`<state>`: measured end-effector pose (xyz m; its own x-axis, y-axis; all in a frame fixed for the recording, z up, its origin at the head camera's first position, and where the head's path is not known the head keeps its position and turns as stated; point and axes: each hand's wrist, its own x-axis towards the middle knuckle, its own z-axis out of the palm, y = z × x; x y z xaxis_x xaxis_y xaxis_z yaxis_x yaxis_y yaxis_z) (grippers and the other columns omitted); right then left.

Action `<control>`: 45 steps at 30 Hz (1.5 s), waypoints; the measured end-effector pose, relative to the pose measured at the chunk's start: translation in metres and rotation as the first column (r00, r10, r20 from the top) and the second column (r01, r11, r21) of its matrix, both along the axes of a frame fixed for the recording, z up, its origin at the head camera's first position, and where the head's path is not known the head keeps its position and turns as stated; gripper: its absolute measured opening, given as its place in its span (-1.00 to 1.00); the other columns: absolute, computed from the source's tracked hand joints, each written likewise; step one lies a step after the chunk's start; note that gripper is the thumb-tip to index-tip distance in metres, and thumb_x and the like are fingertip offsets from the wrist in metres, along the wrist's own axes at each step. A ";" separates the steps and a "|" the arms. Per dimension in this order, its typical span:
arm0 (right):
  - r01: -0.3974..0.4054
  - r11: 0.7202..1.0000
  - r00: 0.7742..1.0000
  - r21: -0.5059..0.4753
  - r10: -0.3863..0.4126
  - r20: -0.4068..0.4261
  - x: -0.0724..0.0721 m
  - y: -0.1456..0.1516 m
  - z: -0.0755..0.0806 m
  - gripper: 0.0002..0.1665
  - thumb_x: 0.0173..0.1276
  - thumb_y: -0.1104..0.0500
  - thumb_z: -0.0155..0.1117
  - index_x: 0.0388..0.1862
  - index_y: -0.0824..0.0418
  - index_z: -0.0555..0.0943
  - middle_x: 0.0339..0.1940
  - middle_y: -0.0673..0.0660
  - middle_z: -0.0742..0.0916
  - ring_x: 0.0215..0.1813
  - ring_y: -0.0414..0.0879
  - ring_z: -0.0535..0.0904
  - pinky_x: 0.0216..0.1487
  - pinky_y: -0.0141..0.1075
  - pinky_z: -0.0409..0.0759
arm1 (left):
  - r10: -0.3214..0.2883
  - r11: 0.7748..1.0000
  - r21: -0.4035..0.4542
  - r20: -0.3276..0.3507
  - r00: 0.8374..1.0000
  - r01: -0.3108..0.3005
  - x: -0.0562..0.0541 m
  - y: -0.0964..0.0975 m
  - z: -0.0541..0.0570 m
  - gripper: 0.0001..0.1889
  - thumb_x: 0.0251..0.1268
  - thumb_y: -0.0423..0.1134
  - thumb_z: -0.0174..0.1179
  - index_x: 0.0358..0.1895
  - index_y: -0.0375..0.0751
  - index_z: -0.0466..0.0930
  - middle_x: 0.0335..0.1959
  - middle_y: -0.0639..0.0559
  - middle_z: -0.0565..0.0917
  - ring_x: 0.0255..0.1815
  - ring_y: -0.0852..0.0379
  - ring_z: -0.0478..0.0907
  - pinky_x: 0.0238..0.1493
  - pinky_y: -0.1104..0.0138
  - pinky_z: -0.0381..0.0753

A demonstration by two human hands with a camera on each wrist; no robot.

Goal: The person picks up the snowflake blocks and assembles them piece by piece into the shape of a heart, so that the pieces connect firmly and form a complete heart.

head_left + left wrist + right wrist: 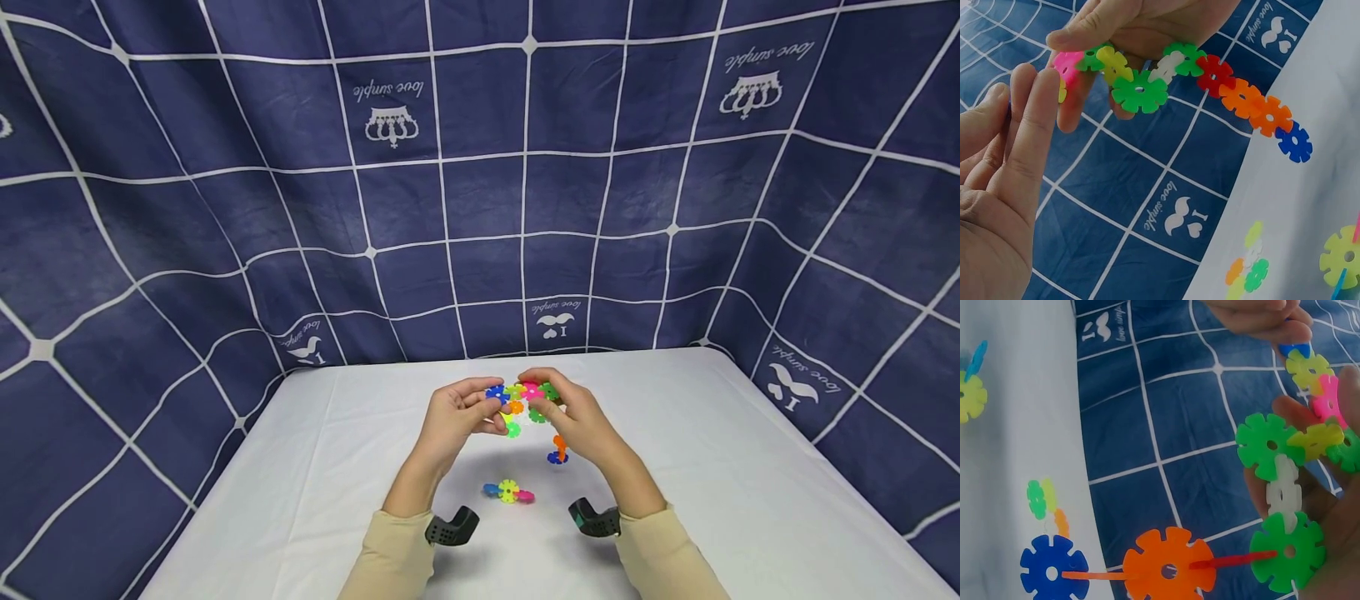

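Observation:
A chain of flower-shaped interlocking plastic discs spans both hands above the table. My left hand (456, 417) pinches the blue disc (497, 393) at one end between thumb and fingers. Beside it come a yellow disc (1310, 370) and a pink disc (532, 391). My right hand (576, 410) grips the chain around the pink and green discs, thumb in front. From there a large green disc (1140, 91), a white disc (1164, 67), another green one, a red disc (1215, 75) and orange discs (1270, 117) trail down to a blue end disc (1295, 142).
On the white table (315, 475) lies a small joined piece with a yellow disc (508, 492) between blue and pink ones. Farther back sits a cluster with a green disc (513, 430), orange, white and yellow. A dark blue curtain (480, 192) hangs behind.

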<state>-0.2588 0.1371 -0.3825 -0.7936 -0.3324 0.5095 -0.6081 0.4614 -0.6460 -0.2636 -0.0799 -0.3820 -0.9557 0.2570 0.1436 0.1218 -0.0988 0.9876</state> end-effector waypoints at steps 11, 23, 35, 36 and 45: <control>0.042 0.997 0.999 -0.057 -0.042 0.003 -0.001 0.000 -0.002 -0.62 0.36 0.06 0.37 0.14 0.03 0.61 0.03 0.02 0.76 -0.14 -0.16 0.69 -0.12 -0.34 0.70 | -0.019 1.000 -0.018 -0.041 0.999 0.018 -0.001 -0.001 -0.001 -0.62 0.36 -0.33 0.26 0.23 -0.16 0.58 -0.25 -0.17 0.75 -0.47 0.10 0.70 -0.20 0.16 0.78; 0.093 0.989 0.996 -0.114 -0.092 0.015 -0.004 0.008 0.001 -0.66 0.38 0.07 0.37 0.12 0.02 0.63 -0.02 0.02 0.76 -0.18 -0.13 0.69 -0.15 -0.39 0.68 | 0.128 0.986 -0.097 -0.090 0.988 -0.137 -0.012 -0.009 -0.010 -0.67 0.35 -0.28 0.28 0.16 -0.12 0.62 -0.16 -0.10 0.75 -0.34 0.12 0.65 -0.28 0.30 0.76; 0.087 0.985 0.996 -0.147 -0.087 0.002 -0.004 0.012 0.004 -0.67 0.38 0.12 0.37 0.11 0.06 0.63 -0.06 0.08 0.76 -0.27 -0.22 0.67 -0.20 -0.38 0.69 | 0.137 0.950 -0.262 -0.135 0.981 -0.168 -0.031 -0.004 -0.044 -0.70 0.32 -0.33 0.28 0.11 -0.16 0.65 -0.01 -0.16 0.74 -0.16 0.14 0.63 -0.18 0.45 0.64; 0.085 0.986 0.996 -0.145 -0.086 0.001 -0.004 0.013 0.003 -0.67 0.38 0.12 0.36 0.11 0.06 0.63 -0.05 0.08 0.76 -0.27 -0.23 0.68 -0.19 -0.37 0.69 | 0.128 0.945 -0.281 -0.145 0.981 -0.165 -0.033 -0.004 -0.047 -0.70 0.31 -0.33 0.29 0.10 -0.16 0.66 -0.01 -0.15 0.74 -0.14 0.12 0.64 -0.16 0.45 0.64; 0.093 0.983 0.995 -0.157 -0.087 0.048 -0.002 0.017 0.003 -0.66 0.40 0.07 0.35 0.13 0.02 0.62 -0.02 0.08 0.75 -0.26 -0.13 0.69 -0.18 -0.33 0.71 | 0.101 0.911 -0.378 -0.185 0.978 -0.165 -0.043 0.001 -0.069 -0.70 0.28 -0.42 0.28 0.08 -0.22 0.66 0.02 -0.12 0.74 -0.04 0.02 0.64 0.04 0.23 0.65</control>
<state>-0.2608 0.1542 -0.3793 -0.8381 -0.1760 0.5164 -0.5400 0.4027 -0.7391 -0.3065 -0.0792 -0.4511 -0.9580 0.1953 0.2101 0.2644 0.3174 0.9107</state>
